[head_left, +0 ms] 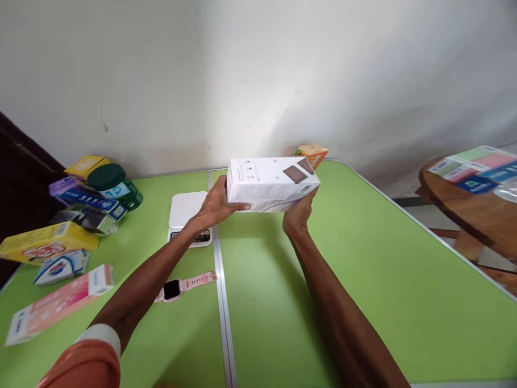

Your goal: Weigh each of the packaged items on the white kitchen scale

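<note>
A white printed carton (266,186) is held up above the green table (363,280) between both my hands. My left hand (218,205) grips its left end, thumb along the near face. At the lower right corner, my right hand (299,213) wraps around the box, its fingers partly hidden underneath. Just below and left of the carton sits a white digital scale (188,210), partly covered by my left wrist. A smartwatch with a pink strap (172,290) lies on the table nearer to me. Behind the carton stands an orange box (317,153), partly hidden.
Along the left side are piled a green jar (115,186), a yellow box (50,241), a blue box (91,196) and a pink carton (60,304). A metal strip (222,291) crosses the table. At right, a wooden table (464,207) holds a colourful printed sheet (480,167).
</note>
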The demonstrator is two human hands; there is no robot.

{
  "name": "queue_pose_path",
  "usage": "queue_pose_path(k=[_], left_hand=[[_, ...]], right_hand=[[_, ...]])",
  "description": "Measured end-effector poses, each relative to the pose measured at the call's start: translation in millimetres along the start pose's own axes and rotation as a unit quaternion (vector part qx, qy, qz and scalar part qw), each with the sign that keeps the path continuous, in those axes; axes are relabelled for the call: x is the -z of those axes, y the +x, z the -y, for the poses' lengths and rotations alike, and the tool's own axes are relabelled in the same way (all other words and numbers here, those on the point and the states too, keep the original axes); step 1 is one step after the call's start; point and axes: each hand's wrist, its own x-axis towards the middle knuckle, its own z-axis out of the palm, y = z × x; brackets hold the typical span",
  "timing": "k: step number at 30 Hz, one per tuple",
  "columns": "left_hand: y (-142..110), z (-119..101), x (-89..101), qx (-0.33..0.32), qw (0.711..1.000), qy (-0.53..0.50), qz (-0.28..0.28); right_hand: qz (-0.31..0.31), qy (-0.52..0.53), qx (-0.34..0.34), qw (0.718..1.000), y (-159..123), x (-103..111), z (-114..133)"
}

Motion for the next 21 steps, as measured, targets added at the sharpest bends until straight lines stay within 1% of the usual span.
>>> queue_pose_path(k=[1,3,5,6,8,11,14,17,21], left_hand=[[-6.5,-1.1,17.6,-0.012,1.000,0.001,-0.012],[-20.2,1.9,53.0,-0.025,0.999,0.006,-0.033],[-34.6,12.1,83.9,-0.026,0.998,0.014,-0.052],[-41.5,19.5,96.3,-0.024,0.998,0.017,-0.063],[-54.1,37.6,114.0,-0.012,0.996,0.017,-0.082],[-67.5,65.3,125.9,0.018,0.995,0.005,-0.103],[-73.8,83.1,128.8,0.048,0.993,-0.014,-0.104],[-74.4,88.2,129.6,0.049,0.993,-0.022,-0.109],[-72.9,86.6,129.3,0.047,0.992,-0.030,-0.116]], right_hand=[[0.021,0.007,0.008,1.000,-9.8,-14.7,7.0],[0.081,0.010,0.010,0.997,-32.8,-44.2,17.9],[0.145,0.002,-0.001,0.989,-58.9,-70.0,22.4],[0.167,-0.005,-0.010,0.986,-72.0,-80.4,21.8],[0.195,-0.026,-0.026,0.980,-95.0,-95.5,15.4],[0.221,-0.062,-0.026,0.973,-116.6,-105.2,-0.6],[0.241,-0.088,-0.009,0.966,-124.2,-106.6,-12.7],[0.251,-0.099,0.001,0.963,-126.2,-106.3,-16.3],[0.254,-0.107,0.001,0.961,-128.3,-104.4,-14.5]])
